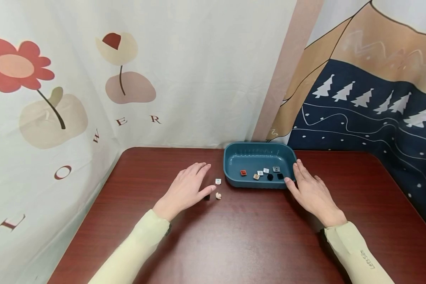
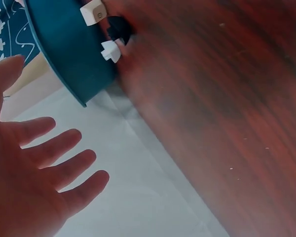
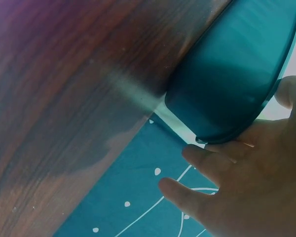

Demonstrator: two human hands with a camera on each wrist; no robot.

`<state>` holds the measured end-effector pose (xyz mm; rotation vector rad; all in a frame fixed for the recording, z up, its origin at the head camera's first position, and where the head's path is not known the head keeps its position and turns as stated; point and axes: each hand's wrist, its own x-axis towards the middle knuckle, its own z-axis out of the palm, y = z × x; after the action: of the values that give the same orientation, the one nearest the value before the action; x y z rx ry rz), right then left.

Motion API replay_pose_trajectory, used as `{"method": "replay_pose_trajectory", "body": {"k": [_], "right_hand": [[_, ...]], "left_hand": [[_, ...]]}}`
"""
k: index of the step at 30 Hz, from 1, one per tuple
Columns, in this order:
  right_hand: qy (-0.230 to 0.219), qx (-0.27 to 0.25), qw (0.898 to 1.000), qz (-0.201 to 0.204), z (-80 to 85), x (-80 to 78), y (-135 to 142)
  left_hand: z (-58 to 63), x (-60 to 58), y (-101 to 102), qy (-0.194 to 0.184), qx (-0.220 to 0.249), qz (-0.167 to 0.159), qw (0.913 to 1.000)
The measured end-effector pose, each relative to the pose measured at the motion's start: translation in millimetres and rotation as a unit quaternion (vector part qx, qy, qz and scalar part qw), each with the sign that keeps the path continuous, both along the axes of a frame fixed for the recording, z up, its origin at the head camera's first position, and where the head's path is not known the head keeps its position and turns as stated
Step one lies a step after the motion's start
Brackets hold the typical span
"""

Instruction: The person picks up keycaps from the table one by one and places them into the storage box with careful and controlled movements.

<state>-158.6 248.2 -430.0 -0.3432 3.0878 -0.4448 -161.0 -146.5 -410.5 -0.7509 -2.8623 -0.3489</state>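
My left hand (image 1: 185, 190) hovers over the table with fingers spread and nothing in them. Near its thumb are a small white square piece like a keycap (image 1: 218, 181), an irregular cream-white piece (image 1: 218, 196) and a black piece (image 1: 207, 197), partly hidden by the thumb. In the left wrist view a pale block (image 2: 93, 12) shows beside a dark piece (image 2: 119, 29) and a white one (image 2: 111, 51). My right hand (image 1: 313, 194) holds the right end of a blue-green tray (image 1: 259, 184), thumb at the rim, fingers along the outside.
Inside the tray lie several small square pieces, among them a red one (image 1: 243, 172), a grey one (image 1: 276, 169) and a black one (image 1: 270, 177). A printed curtain (image 1: 198, 79) hangs behind the dark red wooden table (image 1: 234, 244).
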Motion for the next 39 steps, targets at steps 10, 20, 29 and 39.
{"method": "replay_pose_trajectory", "body": {"k": [10, 20, 29, 39], "right_hand": [[0.002, -0.002, 1.000, 0.001, -0.7, 0.2, 0], [0.005, 0.003, 1.000, 0.003, 0.0, 0.4, 1], [0.007, 0.001, 1.000, 0.005, -0.6, 0.0, 1], [0.005, 0.002, 1.000, 0.005, -0.8, 0.3, 1]], "left_hand": [[-11.7, 5.4, -5, 0.017, -0.050, -0.044, 0.9977], [-15.4, 6.0, -3, 0.020, -0.084, -0.082, 0.9928], [-16.7, 8.1, -1, 0.016, -0.113, -0.097, 0.9887], [-18.0, 6.7, 2, 0.007, -0.124, -0.099, 0.9872]]}}
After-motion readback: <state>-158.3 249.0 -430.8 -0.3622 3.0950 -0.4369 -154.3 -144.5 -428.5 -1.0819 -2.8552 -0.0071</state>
